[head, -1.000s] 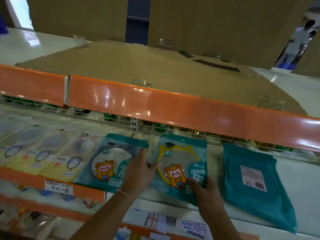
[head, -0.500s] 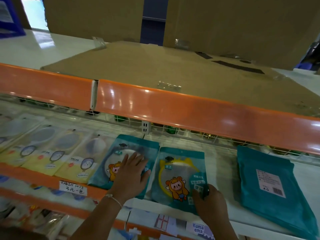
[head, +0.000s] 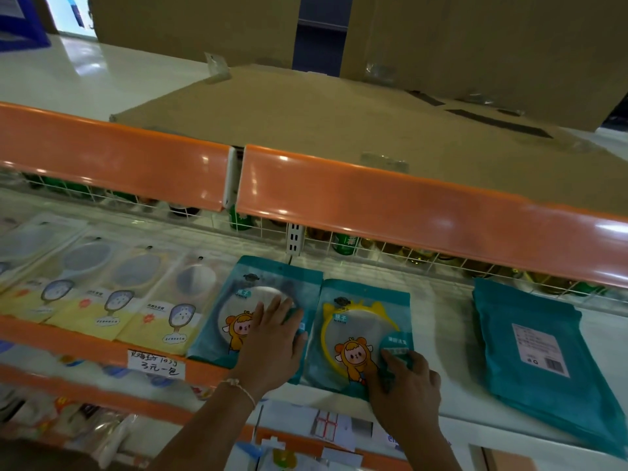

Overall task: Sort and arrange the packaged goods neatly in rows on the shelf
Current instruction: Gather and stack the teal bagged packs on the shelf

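While your flat left hand (head: pixel 272 338) presses one teal plastic mirror pouch (head: pixel 253 311), your right hand (head: pixel 406 385) rests curled fingertips on the adjacent yellow-rimmed pouch (head: pixel 360 334).

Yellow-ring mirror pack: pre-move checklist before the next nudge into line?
1. Left hand lies flat on the dark-ring mirror pack: ok.
2. Right hand holds the lower right corner of the yellow-ring mirror pack: ok.
3. Top edges level: not ok, the yellow-ring pack sits lower than its neighbour.
4. The two packs overlap at their lower edges: cannot tell, the left hand covers the seam.
5. Teal stack joined to the row: not ok, bare shelf lies between.
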A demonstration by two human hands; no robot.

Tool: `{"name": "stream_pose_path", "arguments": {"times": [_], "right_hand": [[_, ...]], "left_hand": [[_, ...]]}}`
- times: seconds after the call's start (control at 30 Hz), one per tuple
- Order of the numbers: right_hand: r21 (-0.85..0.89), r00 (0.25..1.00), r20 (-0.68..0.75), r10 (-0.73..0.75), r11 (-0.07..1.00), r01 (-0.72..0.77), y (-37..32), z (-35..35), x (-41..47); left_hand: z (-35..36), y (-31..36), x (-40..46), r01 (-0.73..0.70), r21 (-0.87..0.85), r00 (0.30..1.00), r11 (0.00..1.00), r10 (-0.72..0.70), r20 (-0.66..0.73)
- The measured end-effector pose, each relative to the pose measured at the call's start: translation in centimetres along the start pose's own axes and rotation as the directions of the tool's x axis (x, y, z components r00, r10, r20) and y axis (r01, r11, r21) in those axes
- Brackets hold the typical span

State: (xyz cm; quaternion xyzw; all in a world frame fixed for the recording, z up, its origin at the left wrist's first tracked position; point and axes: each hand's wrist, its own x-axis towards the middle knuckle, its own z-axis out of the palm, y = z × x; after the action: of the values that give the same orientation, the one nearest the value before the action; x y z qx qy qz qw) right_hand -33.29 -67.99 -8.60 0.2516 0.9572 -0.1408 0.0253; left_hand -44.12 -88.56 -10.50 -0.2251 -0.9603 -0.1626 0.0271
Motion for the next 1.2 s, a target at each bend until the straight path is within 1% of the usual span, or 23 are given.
{"name": "stream_pose_path", "arguments": {"times": [0.23, 0.37, 0.47, 0.53, 0.6, 0.73, 0.8, 0.9, 0.97, 1.07, 1.2], "right_hand": [[-0.003, 1.000, 0.006, -0.005, 1.000, 0.005, -0.5, 0.1, -0.5], [0.023, 1.000, -0.006, -0.018, 1.000, 0.018, -0.3, 0.3, -0.5], [0.062, 0.999, -0.025, -0.024, 0.998, 0.026, 0.1, 0.4, -0.5], [0.125, 0.996, -0.085, -0.034, 0.991, 0.045, 0.7, 0.1, -0.3], [0.180, 0.981, -0.190, -0.031, 0.981, 0.066, 1.8, -0.3, 0.2], [0.254, 0.915, -0.404, 0.018, 0.963, 0.093, 5.1, -3.0, 1.5], [0.268, 0.881, -0.467, 0.071, 0.961, 0.065, 7.5, -4.9, 2.3], [0.312, 0.848, -0.505, 0.162, 0.950, 0.005, 11.7, -7.2, 3.3], [0.339, 0.841, -0.492, 0.225, 0.939, -0.054, 14.4, -8.3, 3.6], [0.381, 0.842, -0.441, 0.310, 0.914, -0.138, 17.8, -9.7, 3.9], [0.409, 0.868, -0.303, 0.393, 0.876, -0.254, 21.0, -10.4, 4.1]], "left_hand": [[0.1, 0.0, 0.1, 0.004, 0.023, 1.000, 1.000, -0.005, 0.014], [-0.3, 0.6, 0.3, 0.031, 0.058, 0.998, 0.998, -0.034, 0.057], [-0.8, 1.8, 0.4, 0.018, 0.068, 0.998, 0.997, -0.023, 0.065], [-1.3, 3.1, 0.6, -0.015, 0.050, 1.000, 0.999, 0.014, 0.027], [-1.8, 4.9, 0.9, -0.065, 0.003, 0.998, 0.998, 0.065, 0.010], [-2.0, 9.0, 2.5, -0.134, -0.109, 0.990, 0.985, 0.137, 0.024], [-1.9, 11.6, 3.2, -0.167, -0.167, 0.983, 0.972, 0.176, 0.045], [-1.7, 15.8, 3.9, -0.223, -0.221, 0.969, 0.949, 0.241, 0.058], [-1.2, 18.7, 4.3, -0.259, -0.249, 0.956, 0.933, 0.285, 0.073], [0.0, 22.9, 4.9, -0.307, -0.287, 0.925, 0.907, 0.356, 0.136], [1.5, 27.3, 5.5, -0.295, -0.359, 0.897, 0.886, 0.386, 0.217]]}}
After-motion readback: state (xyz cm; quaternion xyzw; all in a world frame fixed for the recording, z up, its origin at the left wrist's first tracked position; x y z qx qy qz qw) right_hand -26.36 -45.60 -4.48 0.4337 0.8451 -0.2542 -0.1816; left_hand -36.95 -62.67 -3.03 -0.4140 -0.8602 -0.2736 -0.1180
